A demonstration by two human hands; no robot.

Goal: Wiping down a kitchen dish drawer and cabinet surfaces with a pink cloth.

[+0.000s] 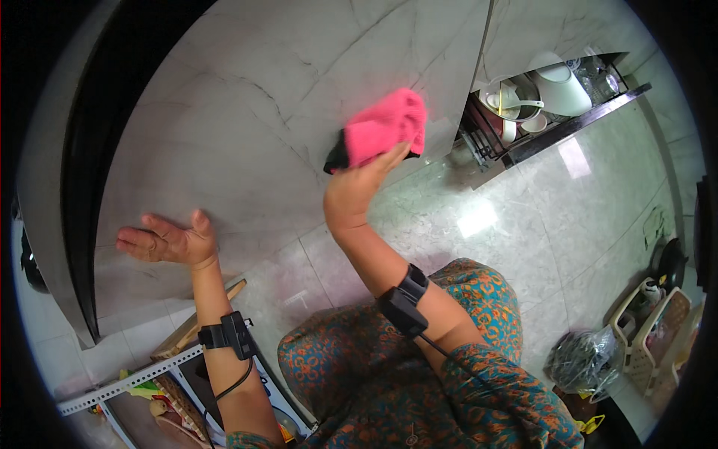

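My right hand (359, 182) presses a folded pink cloth (387, 123) with a dark underside against a grey marble-patterned panel (241, 146). The cloth looks slightly blurred. Some of my right fingers are hidden behind its folds. Off to the left, my left hand (171, 238) holds nothing, its palm turned partly up and its fingers spread beside the lower part of the panel. Whether it touches the panel I cannot tell. Black bands with small boxes and cables circle both forearms.
At upper right, a pulled-out drawer (583, 123) holds a steel pot, a white spoon, cups and glasses. Plastic baskets (645, 337) and a clear plastic bag (583, 359) stand at lower right. A perforated metal rack (134, 381) is at lower left. Glossy tiles cover the floor (527, 224).
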